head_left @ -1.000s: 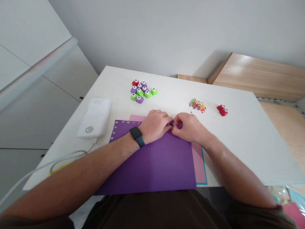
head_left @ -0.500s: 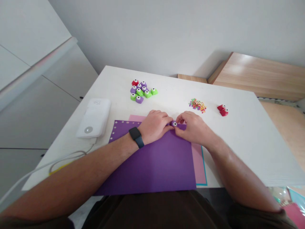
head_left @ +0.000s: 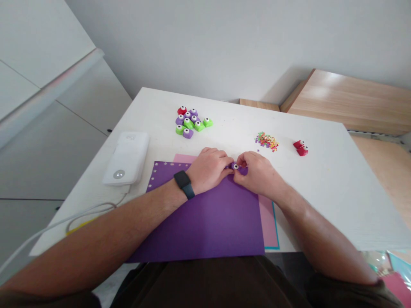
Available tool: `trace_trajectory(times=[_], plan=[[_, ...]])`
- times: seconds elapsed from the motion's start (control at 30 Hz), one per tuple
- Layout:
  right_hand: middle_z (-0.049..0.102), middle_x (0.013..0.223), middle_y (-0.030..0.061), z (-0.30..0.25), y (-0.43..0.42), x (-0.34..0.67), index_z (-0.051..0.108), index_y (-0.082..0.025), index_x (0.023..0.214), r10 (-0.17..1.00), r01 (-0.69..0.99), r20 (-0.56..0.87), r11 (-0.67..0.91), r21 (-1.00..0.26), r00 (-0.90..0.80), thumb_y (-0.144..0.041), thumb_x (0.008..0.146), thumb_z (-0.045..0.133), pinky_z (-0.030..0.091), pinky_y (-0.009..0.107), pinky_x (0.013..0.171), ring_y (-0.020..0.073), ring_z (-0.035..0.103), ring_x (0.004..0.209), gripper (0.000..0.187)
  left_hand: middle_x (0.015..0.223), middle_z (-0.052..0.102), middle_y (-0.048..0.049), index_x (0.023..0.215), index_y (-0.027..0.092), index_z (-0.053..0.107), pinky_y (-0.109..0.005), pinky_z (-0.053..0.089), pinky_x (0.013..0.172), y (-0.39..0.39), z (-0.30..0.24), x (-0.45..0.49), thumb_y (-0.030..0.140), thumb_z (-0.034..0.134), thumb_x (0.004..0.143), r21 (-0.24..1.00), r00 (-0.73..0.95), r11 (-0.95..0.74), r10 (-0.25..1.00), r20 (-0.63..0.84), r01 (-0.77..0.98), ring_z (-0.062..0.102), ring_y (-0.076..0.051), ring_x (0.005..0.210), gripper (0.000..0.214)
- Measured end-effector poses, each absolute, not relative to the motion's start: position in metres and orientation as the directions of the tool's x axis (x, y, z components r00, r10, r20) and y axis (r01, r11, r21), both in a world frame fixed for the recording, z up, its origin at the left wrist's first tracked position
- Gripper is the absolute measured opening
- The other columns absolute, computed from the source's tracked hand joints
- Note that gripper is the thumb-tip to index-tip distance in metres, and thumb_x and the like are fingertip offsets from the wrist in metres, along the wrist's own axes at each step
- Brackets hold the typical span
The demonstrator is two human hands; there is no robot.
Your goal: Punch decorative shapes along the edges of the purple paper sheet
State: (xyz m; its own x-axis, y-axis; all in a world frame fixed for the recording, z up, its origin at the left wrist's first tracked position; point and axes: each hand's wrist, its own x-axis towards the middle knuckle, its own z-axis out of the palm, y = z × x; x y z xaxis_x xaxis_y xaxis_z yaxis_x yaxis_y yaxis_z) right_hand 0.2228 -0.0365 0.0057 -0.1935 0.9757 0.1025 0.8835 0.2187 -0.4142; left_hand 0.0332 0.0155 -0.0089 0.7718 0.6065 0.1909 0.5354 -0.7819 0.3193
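Note:
A small purple craft punch (head_left: 236,166) with a white button and dark star sits at the top edge of the purple sheet (head_left: 212,222). My left hand (head_left: 210,169), with a dark watch on its wrist, closes its fingertips on the punch's left side. From the right, my right hand (head_left: 257,170) pinches the same punch between thumb and fingers. Small shapes are cut out along the sheet's top left and left edges. Under it lies a pink sheet (head_left: 269,222) with a blue-edged sheet below. My fingers hide part of the punch and the paper edge.
Several purple, green and red punches (head_left: 188,124) cluster at the back left. Colourful paper bits (head_left: 267,141) lie in a pile beyond my right hand, near two red punches (head_left: 301,148). A white power bank (head_left: 126,158) with a cable (head_left: 93,209) rests on the left.
A small purple paper bit now lies on the table just in front of the colourful pile. My right hand has shifted very slightly; both hands stay at the punch.

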Motion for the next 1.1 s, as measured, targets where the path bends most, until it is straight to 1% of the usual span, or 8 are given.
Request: trace_trajectory(times=[0.1, 0.17, 0.23, 0.6, 0.73, 0.87, 0.97, 1.1], plan=[[0.064, 0.073, 0.0019, 0.011, -0.037, 0.223, 0.057, -0.021, 0.075, 0.975, 0.868, 0.122, 0.222, -0.444, -0.187, -0.019, 0.078, 0.062, 0.043, 0.030, 0.068, 0.0171, 0.058, 0.069, 0.006, 0.099, 0.070, -0.0064, 0.111, 0.020, 0.072, -0.040, 0.043, 0.091, 0.016, -0.009, 0.033, 0.036, 0.059, 0.099, 0.322, 0.772, -0.782, 0.607, 0.192, 0.534, 0.063, -0.024, 0.099, 0.024], [0.065, 0.078, 0.0029, 0.016, -0.037, 0.226, 0.058, -0.020, 0.081, 0.965, 0.856, 0.183, 0.252, -0.452, -0.188, -0.020, 0.076, 0.064, 0.044, 0.031, 0.070, 0.0177, 0.058, 0.072, 0.008, 0.098, 0.070, -0.0060, 0.111, 0.020, 0.071, -0.040, 0.043, 0.090, 0.016, -0.009, 0.033, 0.037, 0.059, 0.099, 0.327, 0.771, -0.780, 0.607, 0.192, 0.533, 0.063, -0.024, 0.098, 0.024], [0.065, 0.084, 0.0040, 0.019, -0.036, 0.230, 0.060, -0.019, 0.090, 0.958, 0.838, 0.211, 0.272, -0.473, -0.192, -0.022, 0.074, 0.066, 0.045, 0.031, 0.072, 0.0187, 0.060, 0.077, 0.017, 0.098, 0.070, -0.0057, 0.111, 0.020, 0.071, -0.040, 0.043, 0.090, 0.016, -0.010, 0.033, 0.040, 0.059, 0.099, 0.331, 0.770, -0.779, 0.608, 0.193, 0.532, 0.064, -0.024, 0.098, 0.026], [0.064, 0.089, 0.0045, 0.017, -0.035, 0.235, 0.066, -0.020, 0.096, 0.940, 0.800, 0.112, 0.333, -0.500, -0.322, -0.018, 0.080, 0.061, 0.047, 0.031, 0.079, 0.0186, 0.060, 0.082, 0.016, 0.098, 0.069, -0.0062, 0.109, 0.019, 0.070, -0.040, 0.044, 0.091, 0.015, -0.012, 0.033, 0.042, 0.057, 0.100, 0.351, 0.764, -0.775, 0.611, 0.208, 0.525, 0.064, -0.024, 0.098, 0.028], [0.064, 0.094, 0.0063, 0.015, -0.035, 0.237, 0.066, -0.020, 0.100, 0.937, 0.806, 0.080, 0.333, -0.488, -0.339, -0.020, 0.083, 0.062, 0.049, 0.033, 0.082, 0.0204, 0.061, 0.087, 0.018, 0.104, 0.069, -0.0075, 0.111, 0.018, 0.068, -0.041, 0.045, 0.093, 0.014, -0.014, 0.031, 0.041, 0.064, 0.096, 0.380, 0.752, -0.764, 0.621, 0.219, 0.521, 0.063, -0.026, 0.103, 0.028], [0.066, 0.102, 0.0077, 0.012, -0.035, 0.240, 0.066, -0.021, 0.106, 0.934, 0.808, 0.077, 0.341, -0.481, -0.348, -0.019, 0.083, 0.064, 0.050, 0.034, 0.086, 0.0219, 0.062, 0.093, 0.024, 0.109, 0.069, -0.0088, 0.117, 0.018, 0.065, -0.041, 0.046, 0.094, 0.013, -0.014, 0.030, 0.042, 0.070, 0.091, 0.407, 0.742, -0.751, 0.633, 0.220, 0.520, 0.063, -0.027, 0.106, 0.036], [0.068, 0.102, 0.0076, 0.011, -0.034, 0.241, 0.066, -0.021, 0.106, 0.935, 0.809, 0.088, 0.342, -0.478, -0.343, -0.018, 0.084, 0.062, 0.049, 0.034, 0.087, 0.0219, 0.063, 0.093, 0.022, 0.111, 0.070, -0.0093, 0.125, 0.018, 0.061, -0.042, 0.046, 0.095, 0.013, -0.014, 0.030, 0.043, 0.071, 0.089, 0.418, 0.735, -0.742, 0.642, 0.219, 0.523, 0.063, -0.028, 0.107, 0.045], [0.070, 0.099, 0.0067, 0.012, -0.032, 0.243, 0.065, -0.021, 0.106, 0.941, 0.813, 0.097, 0.330, -0.480, -0.324, -0.018, 0.086, 0.061, 0.049, 0.033, 0.086, 0.0212, 0.065, 0.092, 0.020, 0.112, 0.070, -0.0098, 0.126, 0.017, 0.061, -0.042, 0.046, 0.095, 0.013, -0.013, 0.029, 0.044, 0.072, 0.088, 0.412, 0.733, -0.741, 0.645, 0.216, 0.531, 0.063, -0.028, 0.107, 0.048]])
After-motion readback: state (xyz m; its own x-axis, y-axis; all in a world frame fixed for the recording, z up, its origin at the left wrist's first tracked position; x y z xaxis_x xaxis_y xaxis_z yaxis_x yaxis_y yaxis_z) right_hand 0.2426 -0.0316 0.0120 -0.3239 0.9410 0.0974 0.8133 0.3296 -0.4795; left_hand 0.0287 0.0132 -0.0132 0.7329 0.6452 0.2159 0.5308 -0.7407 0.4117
